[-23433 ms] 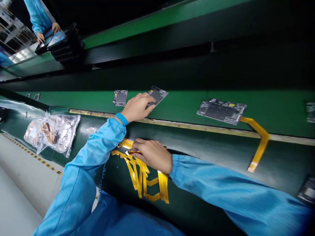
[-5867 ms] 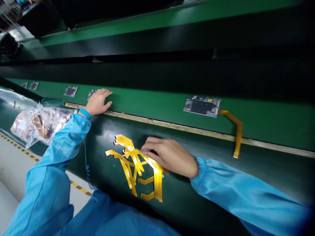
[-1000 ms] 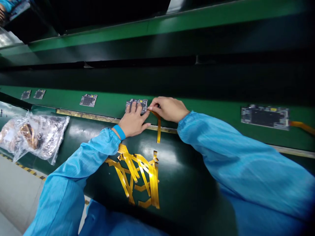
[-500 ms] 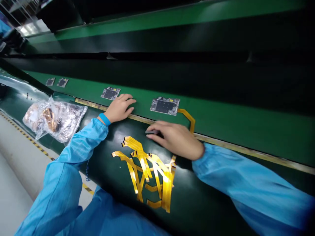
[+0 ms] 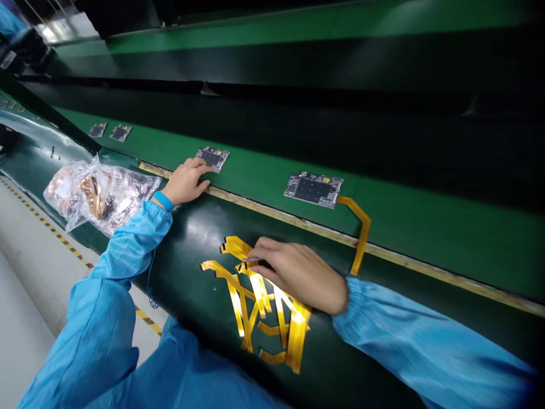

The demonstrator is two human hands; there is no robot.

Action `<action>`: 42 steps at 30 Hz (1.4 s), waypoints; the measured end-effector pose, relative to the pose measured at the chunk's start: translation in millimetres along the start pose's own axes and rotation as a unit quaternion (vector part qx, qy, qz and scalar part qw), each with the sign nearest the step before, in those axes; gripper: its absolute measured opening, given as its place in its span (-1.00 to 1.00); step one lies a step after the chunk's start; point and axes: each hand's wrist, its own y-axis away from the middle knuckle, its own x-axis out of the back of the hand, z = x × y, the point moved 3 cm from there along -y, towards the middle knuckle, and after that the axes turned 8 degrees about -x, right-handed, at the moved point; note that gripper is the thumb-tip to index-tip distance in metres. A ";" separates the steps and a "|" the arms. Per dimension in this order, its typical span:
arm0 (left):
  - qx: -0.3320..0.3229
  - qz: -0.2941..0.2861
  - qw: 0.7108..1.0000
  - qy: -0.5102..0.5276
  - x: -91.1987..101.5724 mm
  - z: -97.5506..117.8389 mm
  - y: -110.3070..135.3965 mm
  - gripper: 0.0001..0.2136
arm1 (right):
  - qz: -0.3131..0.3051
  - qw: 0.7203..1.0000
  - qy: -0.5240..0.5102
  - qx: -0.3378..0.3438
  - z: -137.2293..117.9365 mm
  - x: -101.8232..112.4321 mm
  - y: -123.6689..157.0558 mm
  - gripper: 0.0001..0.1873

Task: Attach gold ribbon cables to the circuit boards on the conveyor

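My left hand [image 5: 187, 180], with a blue wrist band, reaches over the belt's edge. Its thumb and fingers are apart, and the fingertips lie at the near edge of a circuit board [image 5: 218, 159]; whether they press on it I cannot tell. Between the thumb and fingers of my right hand [image 5: 300, 272] is a slim grey tool [image 5: 252, 259], mostly hidden by the hand. This hand hovers over a loose pile of yellow flex cables [image 5: 236, 284], covering part of it. To the right, another circuit board [image 5: 313, 190] has one flex cable [image 5: 361, 218] running from its right edge.
Two more circuit boards [image 5: 120, 133] lie farther left on the green belt [image 5: 409, 227]. A clear plastic bag [image 5: 123, 196] with copper-coloured contents rests on the dark mat at left. A pale strip [image 5: 272, 211] edges the belt. A coiled blue cord hangs below my left sleeve.
My right hand has come down from the belt's edge to the cable pile. My left hand has moved left to the nearby board. The boards appear farther right in view.
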 end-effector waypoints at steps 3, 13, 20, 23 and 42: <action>0.006 -0.007 1.000 -0.009 0.2 -4.2 -3.8 -0.56 | -0.002 1.000 0.014 -0.012 0.9 -8.2 3.6 -0.79; 0.024 -0.001 1.000 -0.008 2.2 -4.9 -40.1 -0.61 | 0.032 0.999 0.002 -0.011 9.4 -14.8 13.0 -0.75; 0.051 -0.023 0.998 0.003 -11.8 18.5 -65.6 -0.81 | 0.013 0.999 -0.042 -0.026 6.3 -11.7 16.2 -0.79; 0.064 -0.022 0.998 -0.003 -16.1 23.2 -73.9 -0.81 | 0.006 0.995 -0.100 -0.021 4.4 -2.4 21.2 -0.80; 0.048 -0.047 0.998 -0.005 -8.2 43.5 -86.3 -0.78 | 0.102 0.933 -0.338 -0.073 27.4 56.3 -20.4 -0.43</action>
